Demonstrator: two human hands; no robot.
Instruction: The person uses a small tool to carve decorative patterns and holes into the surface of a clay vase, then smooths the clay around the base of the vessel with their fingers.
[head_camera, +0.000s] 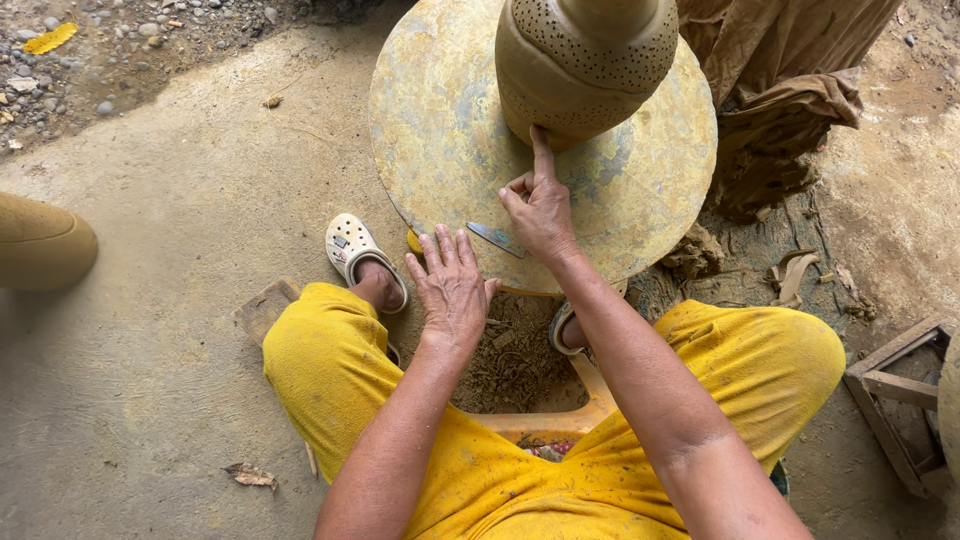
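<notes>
A perforated clay pot (585, 60) stands far on a round wheel (440, 130). The right hand (540, 205), holding nothing, presses its forefinger against the base; the left hand (452, 285) lies flat, fingers spread, on the near rim. Judged: smoothing the base; steady turning is needed.

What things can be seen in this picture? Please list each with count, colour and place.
clay pot: one, tan, perforated, on the wheel
round wheel: one, yellowish, centre
flat blade: one, grey, on the wheel near its front edge
cloth: one, brown, upper right
wooden frame: one, brown, right edge
clog: one, cream, on the foot left of the wheel
trousers: yellow, on both knees
left hand: flat on the wheel's front edge
right hand: forefinger touching the pot's base
</notes>
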